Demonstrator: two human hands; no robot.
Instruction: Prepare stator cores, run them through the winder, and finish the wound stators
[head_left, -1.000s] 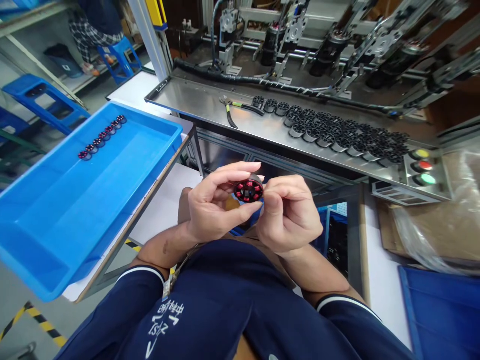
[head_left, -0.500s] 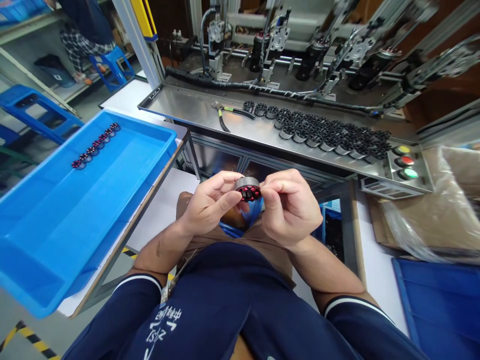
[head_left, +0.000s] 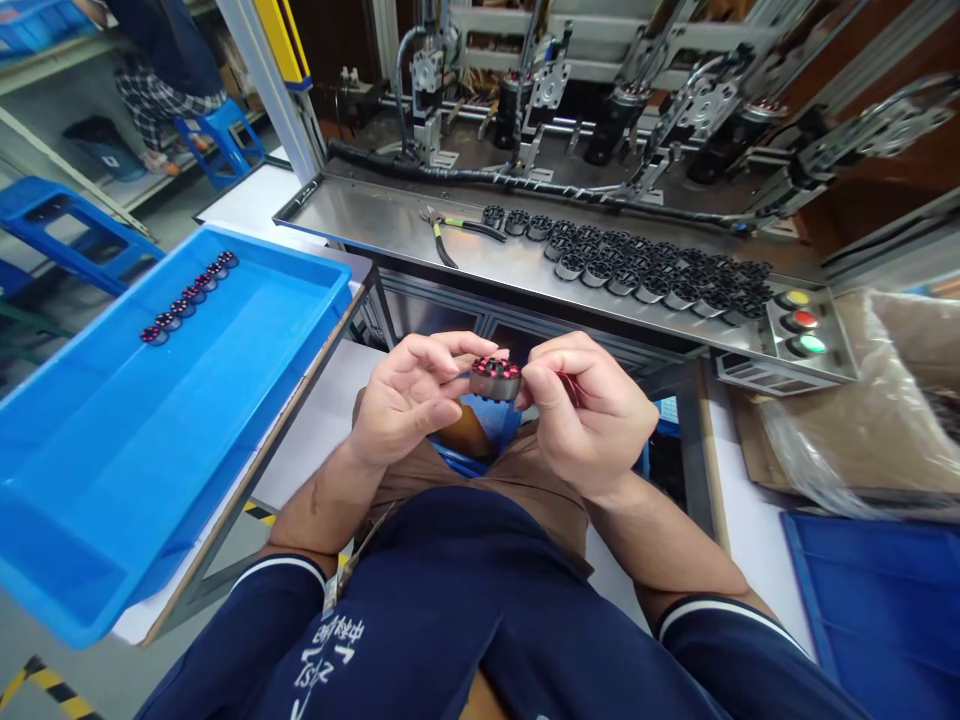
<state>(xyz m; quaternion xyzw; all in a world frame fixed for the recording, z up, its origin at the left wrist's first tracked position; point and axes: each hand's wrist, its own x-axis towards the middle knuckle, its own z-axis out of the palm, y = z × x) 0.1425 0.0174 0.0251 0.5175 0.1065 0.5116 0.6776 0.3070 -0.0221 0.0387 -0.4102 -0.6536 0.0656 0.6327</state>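
Observation:
A round motor stator (head_left: pixel 496 383), with a grey metal ring and red copper windings on black, is held up in front of my lap, winding side facing up. My right hand (head_left: pixel 589 415) is closed, pinching the stator's right edge between thumb and forefinger. Thin red wire (head_left: pixel 571 386) shows among its fingers. On the other side, my left hand (head_left: pixel 411 400) is open, thumb apart from the stator. Its forefinger reaches behind the stator's far edge; whether it touches, I cannot tell.
Left stands a blue tray (head_left: pixel 247 400) with several wound stators (head_left: pixel 196 290) in a row. Ahead, a metal ledge (head_left: pixel 375 215) carries cutting pliers (head_left: pixel 461 230), many black stator cores (head_left: pixel 645 265) and lit buttons (head_left: pixel 808 345). Winding machinery (head_left: pixel 622 120) is behind. A person (head_left: pixel 169 70) sits far left.
The stator has turned over from windings facing down towards me to windings up. My left thumb has come off it and the left fingers have spread; my right hand keeps its pinch.

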